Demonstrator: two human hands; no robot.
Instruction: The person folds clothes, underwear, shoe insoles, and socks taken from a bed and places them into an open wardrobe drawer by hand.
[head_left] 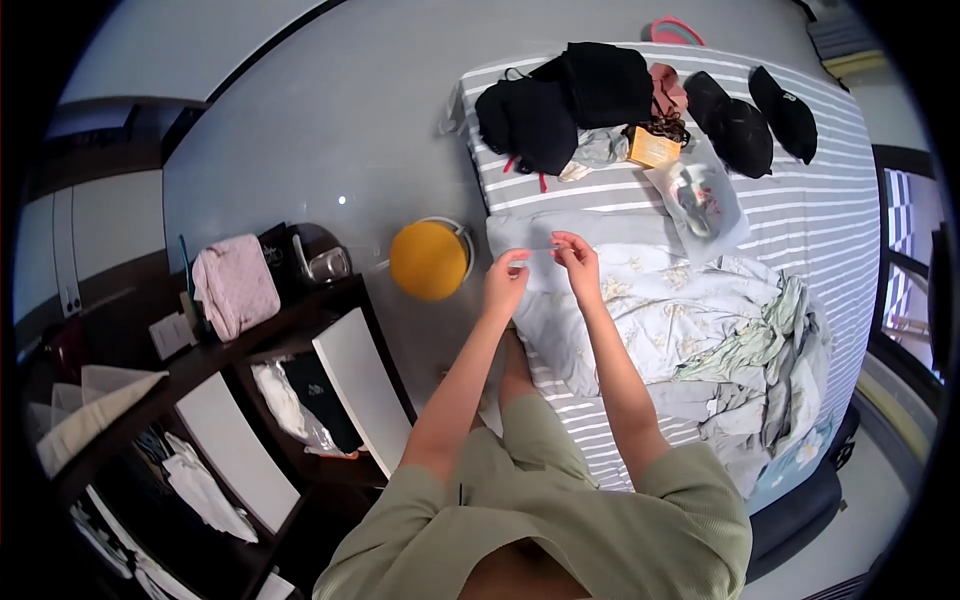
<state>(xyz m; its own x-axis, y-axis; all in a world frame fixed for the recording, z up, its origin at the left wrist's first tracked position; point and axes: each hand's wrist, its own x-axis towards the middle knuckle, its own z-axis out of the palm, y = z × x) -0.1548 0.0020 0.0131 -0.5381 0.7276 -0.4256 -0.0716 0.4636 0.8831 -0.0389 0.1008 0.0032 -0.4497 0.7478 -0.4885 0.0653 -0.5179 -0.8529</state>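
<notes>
My left hand (506,280) and my right hand (577,264) are raised side by side near the bed's left edge, fingertips pinched. Between them stretches something thin and pale, too small to name. Below and beyond the hands lie a folded grey cloth (625,228) and a crumpled pale floral cloth (640,320) on the striped bed. A clear plastic bag (703,205) with something inside rests to the right of my right hand, beside an orange-yellow box (654,148).
Dark clothes (608,85) and black caps (785,115) lie on the bed's far part. A yellow round-topped stool (429,260) stands left of my hands. Further left is a dark shelf unit (215,365) with a pink cloth item (236,287) on top.
</notes>
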